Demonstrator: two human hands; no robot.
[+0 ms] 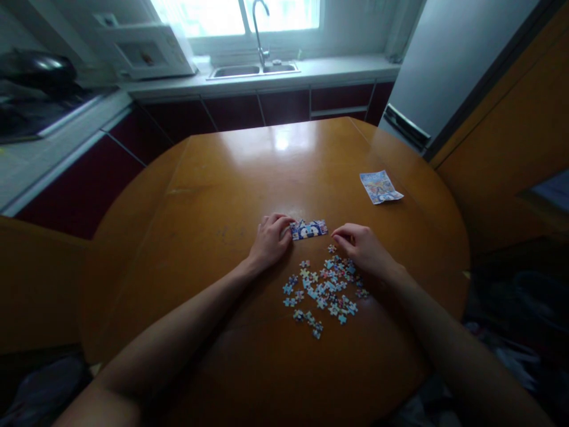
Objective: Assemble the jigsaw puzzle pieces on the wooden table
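Note:
A short assembled strip of blue and white puzzle pieces (310, 229) lies on the round wooden table (213, 196). My left hand (269, 239) rests at the strip's left end, its curled fingertips touching it. My right hand (362, 247) sits just right of the strip with fingers pinched together; what they hold is too small to make out. Several loose puzzle pieces (323, 289) are scattered on the table between my wrists, below the strip.
A small printed picture card (380, 186) lies on the table at the right. Behind the table runs a kitchen counter with a sink (253, 70) and tap under a window. A grey fridge (440, 65) stands at the right, a stove (31, 112) at the left.

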